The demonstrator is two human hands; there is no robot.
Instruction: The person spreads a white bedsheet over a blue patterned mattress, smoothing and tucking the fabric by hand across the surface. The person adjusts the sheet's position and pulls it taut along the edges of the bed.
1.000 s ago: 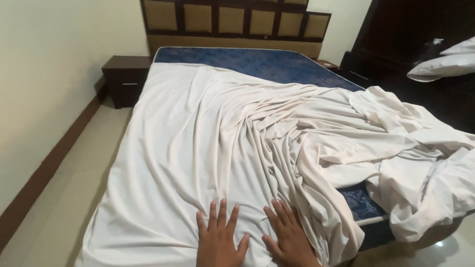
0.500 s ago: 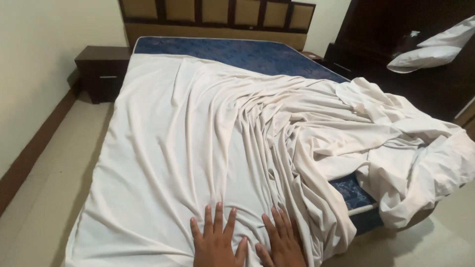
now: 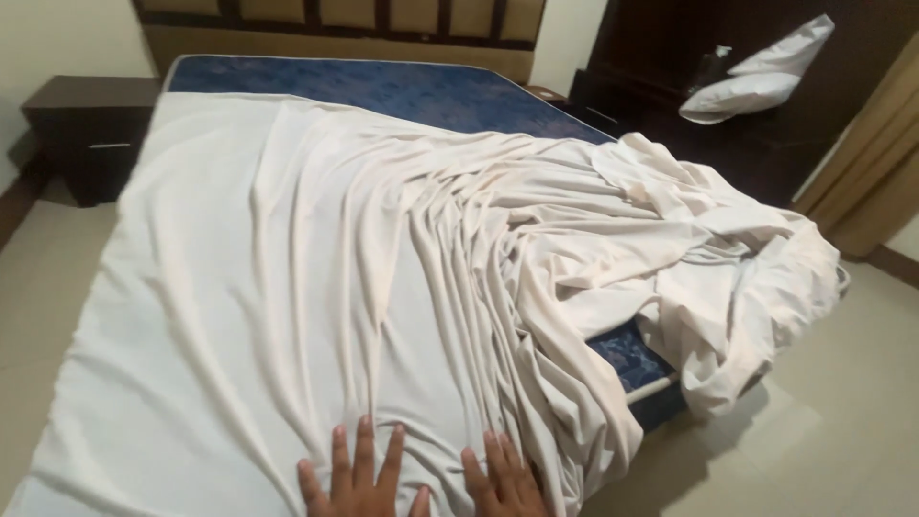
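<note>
Pale tiled floor (image 3: 842,421) surrounded a bed that filled most of the view, its blue patterned mattress (image 3: 421,91) bare along the far end and at a small patch near the right edge. At the far end stood a dark wooden headboard with tan padded panels (image 3: 345,14). A dark wooden bedside table (image 3: 81,129) sat at the far left, beside the mattress. At the far right, a white pillow (image 3: 756,81) lay on a dark wooden cabinet (image 3: 689,105), and a tan curtain (image 3: 876,163) hung at the right edge.

A large cream-white cotton bedsheet (image 3: 287,287) covered most of the mattress. On the left it lay fairly flat, reaching down over the left side of the bed. Across the middle it gathered into long folds that ran from the near edge toward the far right, and at the right it was heaped in a crumpled mass that spilled over the right side of the mattress toward the floor.

At the near edge, the left hand (image 3: 359,479) lay palm down on the sheet, its fingers spread wide and straight, gripping nothing. The right hand (image 3: 503,483) rested just beside it, also flat on the sheet, fingers extended and a little closer together, right where the folds began. The two hands were near each other but not touching.
</note>
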